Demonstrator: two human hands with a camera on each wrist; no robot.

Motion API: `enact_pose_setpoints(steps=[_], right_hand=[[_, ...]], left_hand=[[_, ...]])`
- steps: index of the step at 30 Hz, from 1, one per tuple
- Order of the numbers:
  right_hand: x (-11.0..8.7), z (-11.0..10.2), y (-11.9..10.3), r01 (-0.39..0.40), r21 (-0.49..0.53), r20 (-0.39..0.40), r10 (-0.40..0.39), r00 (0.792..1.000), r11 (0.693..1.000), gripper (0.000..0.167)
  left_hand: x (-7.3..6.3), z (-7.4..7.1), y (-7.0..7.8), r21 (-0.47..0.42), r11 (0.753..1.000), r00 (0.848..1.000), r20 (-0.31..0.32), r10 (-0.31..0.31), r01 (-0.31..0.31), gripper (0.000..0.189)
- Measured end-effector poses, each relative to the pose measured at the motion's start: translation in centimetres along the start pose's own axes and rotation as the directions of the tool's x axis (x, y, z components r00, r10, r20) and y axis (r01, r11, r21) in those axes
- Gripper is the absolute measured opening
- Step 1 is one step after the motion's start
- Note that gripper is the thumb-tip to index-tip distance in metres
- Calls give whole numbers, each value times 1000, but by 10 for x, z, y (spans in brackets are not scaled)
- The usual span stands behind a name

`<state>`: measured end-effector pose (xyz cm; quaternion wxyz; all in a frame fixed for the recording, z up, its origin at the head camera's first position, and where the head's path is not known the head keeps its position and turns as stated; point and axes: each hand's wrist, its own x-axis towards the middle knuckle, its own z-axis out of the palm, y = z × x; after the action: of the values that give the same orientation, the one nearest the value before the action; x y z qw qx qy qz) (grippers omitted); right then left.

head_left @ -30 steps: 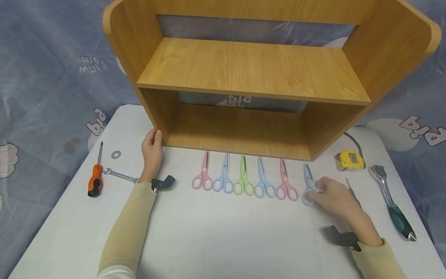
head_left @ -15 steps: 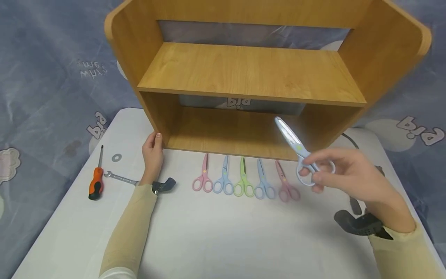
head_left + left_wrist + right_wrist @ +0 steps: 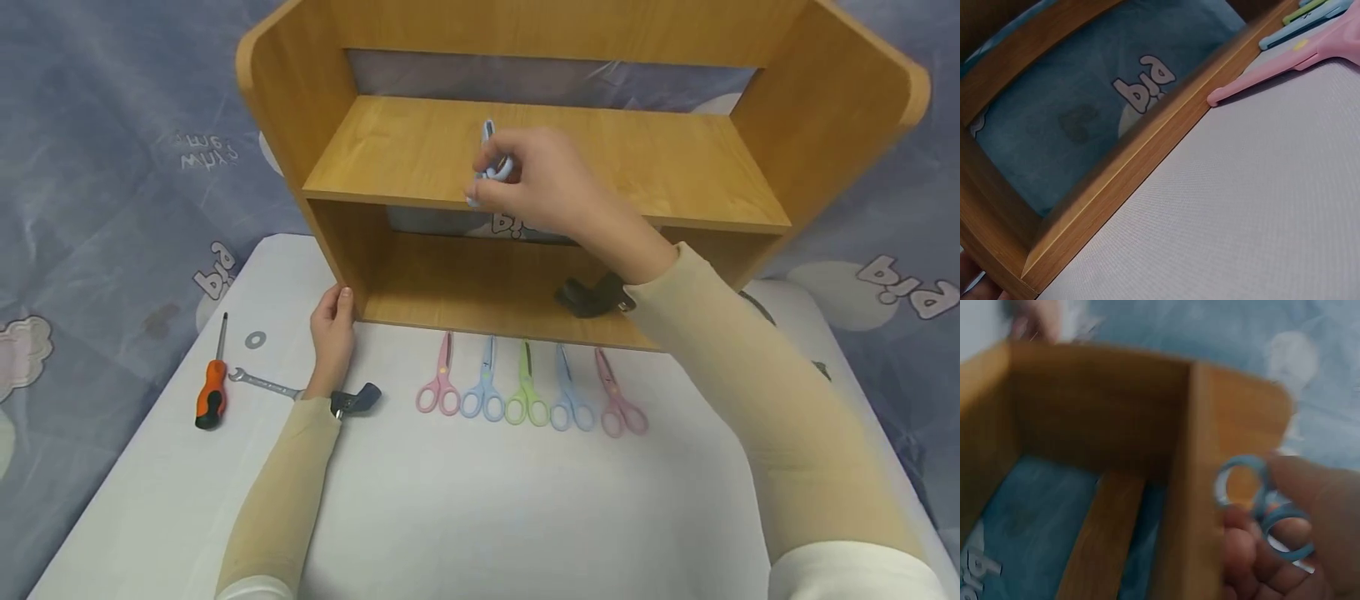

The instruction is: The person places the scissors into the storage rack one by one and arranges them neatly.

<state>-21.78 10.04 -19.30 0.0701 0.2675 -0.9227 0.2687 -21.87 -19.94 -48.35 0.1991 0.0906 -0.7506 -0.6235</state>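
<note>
Edges: right grip [image 3: 536, 179] held blue scissors [image 3: 1262, 490] by the top shelf's [image 3: 660, 162] front edge, wood reaching wide both sides; left grip [image 3: 332, 337] held the wooden rack's [image 3: 288, 108] bottom corner | Pointing: blade tip [image 3: 488, 127] away from the person (five more scissors [image 3: 526, 385] lay lined up on the worktop [image 3: 480, 517]) | Writing: cloth [image 3: 112, 208] letters [image 3: 207, 152] were flipped, hard to read

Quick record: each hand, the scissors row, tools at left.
Left hand: rests against the brown wooden two-tier shelf, lower left
Right hand: grips light-blue scissors, overlapping the upper board in the head view; contact unclear
Scissors row: pink, blue, green, blue, pink, on the white tabletop
Left tools: orange-and-black screwdriver, silver metal wrench, grey flat washer
</note>
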Motion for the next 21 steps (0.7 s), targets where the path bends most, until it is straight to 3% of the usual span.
enact_pose_setpoints(steps=[4,12,17,21], right_hand=[[10,7,9,2,-34,13,-1,1000,999,39],[10,15,14,-5,-247,-43,-5,999,969,47],[9,18,17,8,-227,-59,-22,998,974,49],[-1,22,22,75,-163,-153,-100,983,984,49]], left_hand=[[-1,3,3,9,1000,1000,13,3,-3,47],[-1,2,8,24,1000,1000,1,-8,8,46],[0,1,7,31,999,1000,8,-20,20,46],[-1,3,5,32,999,999,16,-30,29,47]])
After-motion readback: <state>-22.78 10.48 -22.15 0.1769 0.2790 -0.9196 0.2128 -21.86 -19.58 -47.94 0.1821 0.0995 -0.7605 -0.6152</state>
